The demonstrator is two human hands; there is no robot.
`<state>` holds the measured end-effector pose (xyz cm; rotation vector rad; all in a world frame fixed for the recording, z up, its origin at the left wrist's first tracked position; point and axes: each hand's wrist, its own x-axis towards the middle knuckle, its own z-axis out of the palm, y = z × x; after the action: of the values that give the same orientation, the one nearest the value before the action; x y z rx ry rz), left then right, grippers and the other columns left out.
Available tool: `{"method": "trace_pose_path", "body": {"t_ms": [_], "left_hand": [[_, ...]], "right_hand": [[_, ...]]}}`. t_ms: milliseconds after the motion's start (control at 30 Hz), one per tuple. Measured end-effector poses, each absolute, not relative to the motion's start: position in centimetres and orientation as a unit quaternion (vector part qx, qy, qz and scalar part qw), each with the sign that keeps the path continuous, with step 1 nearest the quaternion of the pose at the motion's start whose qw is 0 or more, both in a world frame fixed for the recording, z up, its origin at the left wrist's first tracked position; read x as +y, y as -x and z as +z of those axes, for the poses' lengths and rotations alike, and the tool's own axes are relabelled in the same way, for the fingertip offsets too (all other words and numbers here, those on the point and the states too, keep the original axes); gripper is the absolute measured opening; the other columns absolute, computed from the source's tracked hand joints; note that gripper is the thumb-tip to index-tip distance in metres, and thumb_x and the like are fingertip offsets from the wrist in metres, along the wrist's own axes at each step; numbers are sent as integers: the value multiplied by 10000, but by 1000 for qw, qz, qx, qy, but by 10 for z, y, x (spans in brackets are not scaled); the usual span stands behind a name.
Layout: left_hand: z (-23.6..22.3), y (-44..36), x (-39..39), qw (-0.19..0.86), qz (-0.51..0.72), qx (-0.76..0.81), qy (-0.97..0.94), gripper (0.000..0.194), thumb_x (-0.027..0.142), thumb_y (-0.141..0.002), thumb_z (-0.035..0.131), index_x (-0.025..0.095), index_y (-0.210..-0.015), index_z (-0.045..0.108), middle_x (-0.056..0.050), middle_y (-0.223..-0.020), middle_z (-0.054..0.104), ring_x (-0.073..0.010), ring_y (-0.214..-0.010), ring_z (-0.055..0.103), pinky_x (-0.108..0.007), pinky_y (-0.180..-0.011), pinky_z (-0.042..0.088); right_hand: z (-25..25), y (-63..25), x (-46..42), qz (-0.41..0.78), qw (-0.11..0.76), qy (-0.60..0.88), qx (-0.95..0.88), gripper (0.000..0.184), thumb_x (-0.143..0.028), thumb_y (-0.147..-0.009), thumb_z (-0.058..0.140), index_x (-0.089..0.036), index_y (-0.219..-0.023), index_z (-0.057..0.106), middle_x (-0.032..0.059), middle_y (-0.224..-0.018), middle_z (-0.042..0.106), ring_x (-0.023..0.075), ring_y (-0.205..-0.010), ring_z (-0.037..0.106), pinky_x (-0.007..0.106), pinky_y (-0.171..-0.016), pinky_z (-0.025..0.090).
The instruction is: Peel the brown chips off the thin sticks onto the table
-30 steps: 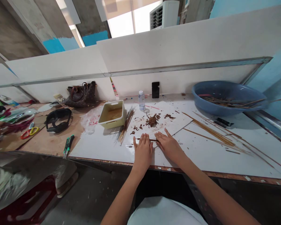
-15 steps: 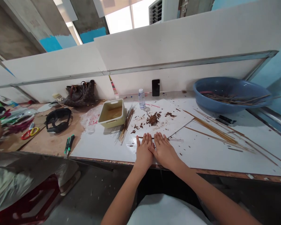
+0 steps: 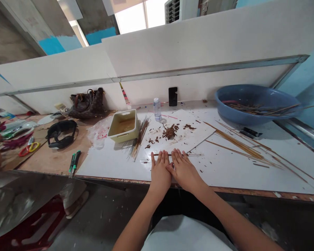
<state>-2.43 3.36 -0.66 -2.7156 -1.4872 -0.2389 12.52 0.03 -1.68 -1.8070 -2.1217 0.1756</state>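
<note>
Thin stick (image 3: pixel 162 154), lying under left hand (image 3: pixel 160 171), right hand (image 3: pixel 184 170), both flat

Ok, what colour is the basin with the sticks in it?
The plastic basin is a dull mid-blue, seen best in the head view.

Left hand (image 3: pixel 160 171) and right hand (image 3: pixel 185 170) flat, palms down, side by side; fingers (image 3: pixel 161 158) extended, slightly spread, pointing away from body; thumbs meet between hands; wrists low, nearly straight; bare left forearm (image 3: pixel 134 223) and right forearm (image 3: pixel 238 223) angle inward from lower frame.
</note>
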Motion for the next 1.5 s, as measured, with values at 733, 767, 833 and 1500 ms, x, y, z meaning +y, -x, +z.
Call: {"method": "trace_pose_path", "body": {"t_ms": [733,767,833,1500], "left_hand": [[4,29,35,-5,-58,-472,880,583,327,-1187,309,110,-1703,473,-171,-1733,494,-302,-1663,422,-637,-1429,119],[4,30,33,-5,-56,-470,881,583,324,-1184,318,107,-1702,473,-176,-1731,497,-305,-1658,431,-637,-1430,115],[5,31,30,-6,-54,-463,885,578,298,-1172,344,112,-1705,469,-180,-1734,492,-311,-1658,432,-649,-1426,102],[11,52,34,2,-82,-520,850,546,292,-1184,326,164,-1674,530,-124,-1732,500,-355,-1717,282,-780,-1381,82]], "right_hand": [[-15,-120,2,61,163,647,-742,941,-661,-1165,148,72,-1654,479,313,-1714,445,374,-1668,388,573,-1390,282],[-15,-120,0,59,167,644,-745,934,-660,-1166,150,63,-1652,489,313,-1702,464,375,-1659,407,577,-1386,290],[-15,-121,-4,61,176,639,-747,913,-662,-1168,170,35,-1666,486,304,-1693,483,375,-1646,431,588,-1379,305],[-13,-104,7,78,190,629,-750,952,-726,-1148,196,7,-1711,421,286,-1752,404,361,-1684,357,569,-1384,291]]}}
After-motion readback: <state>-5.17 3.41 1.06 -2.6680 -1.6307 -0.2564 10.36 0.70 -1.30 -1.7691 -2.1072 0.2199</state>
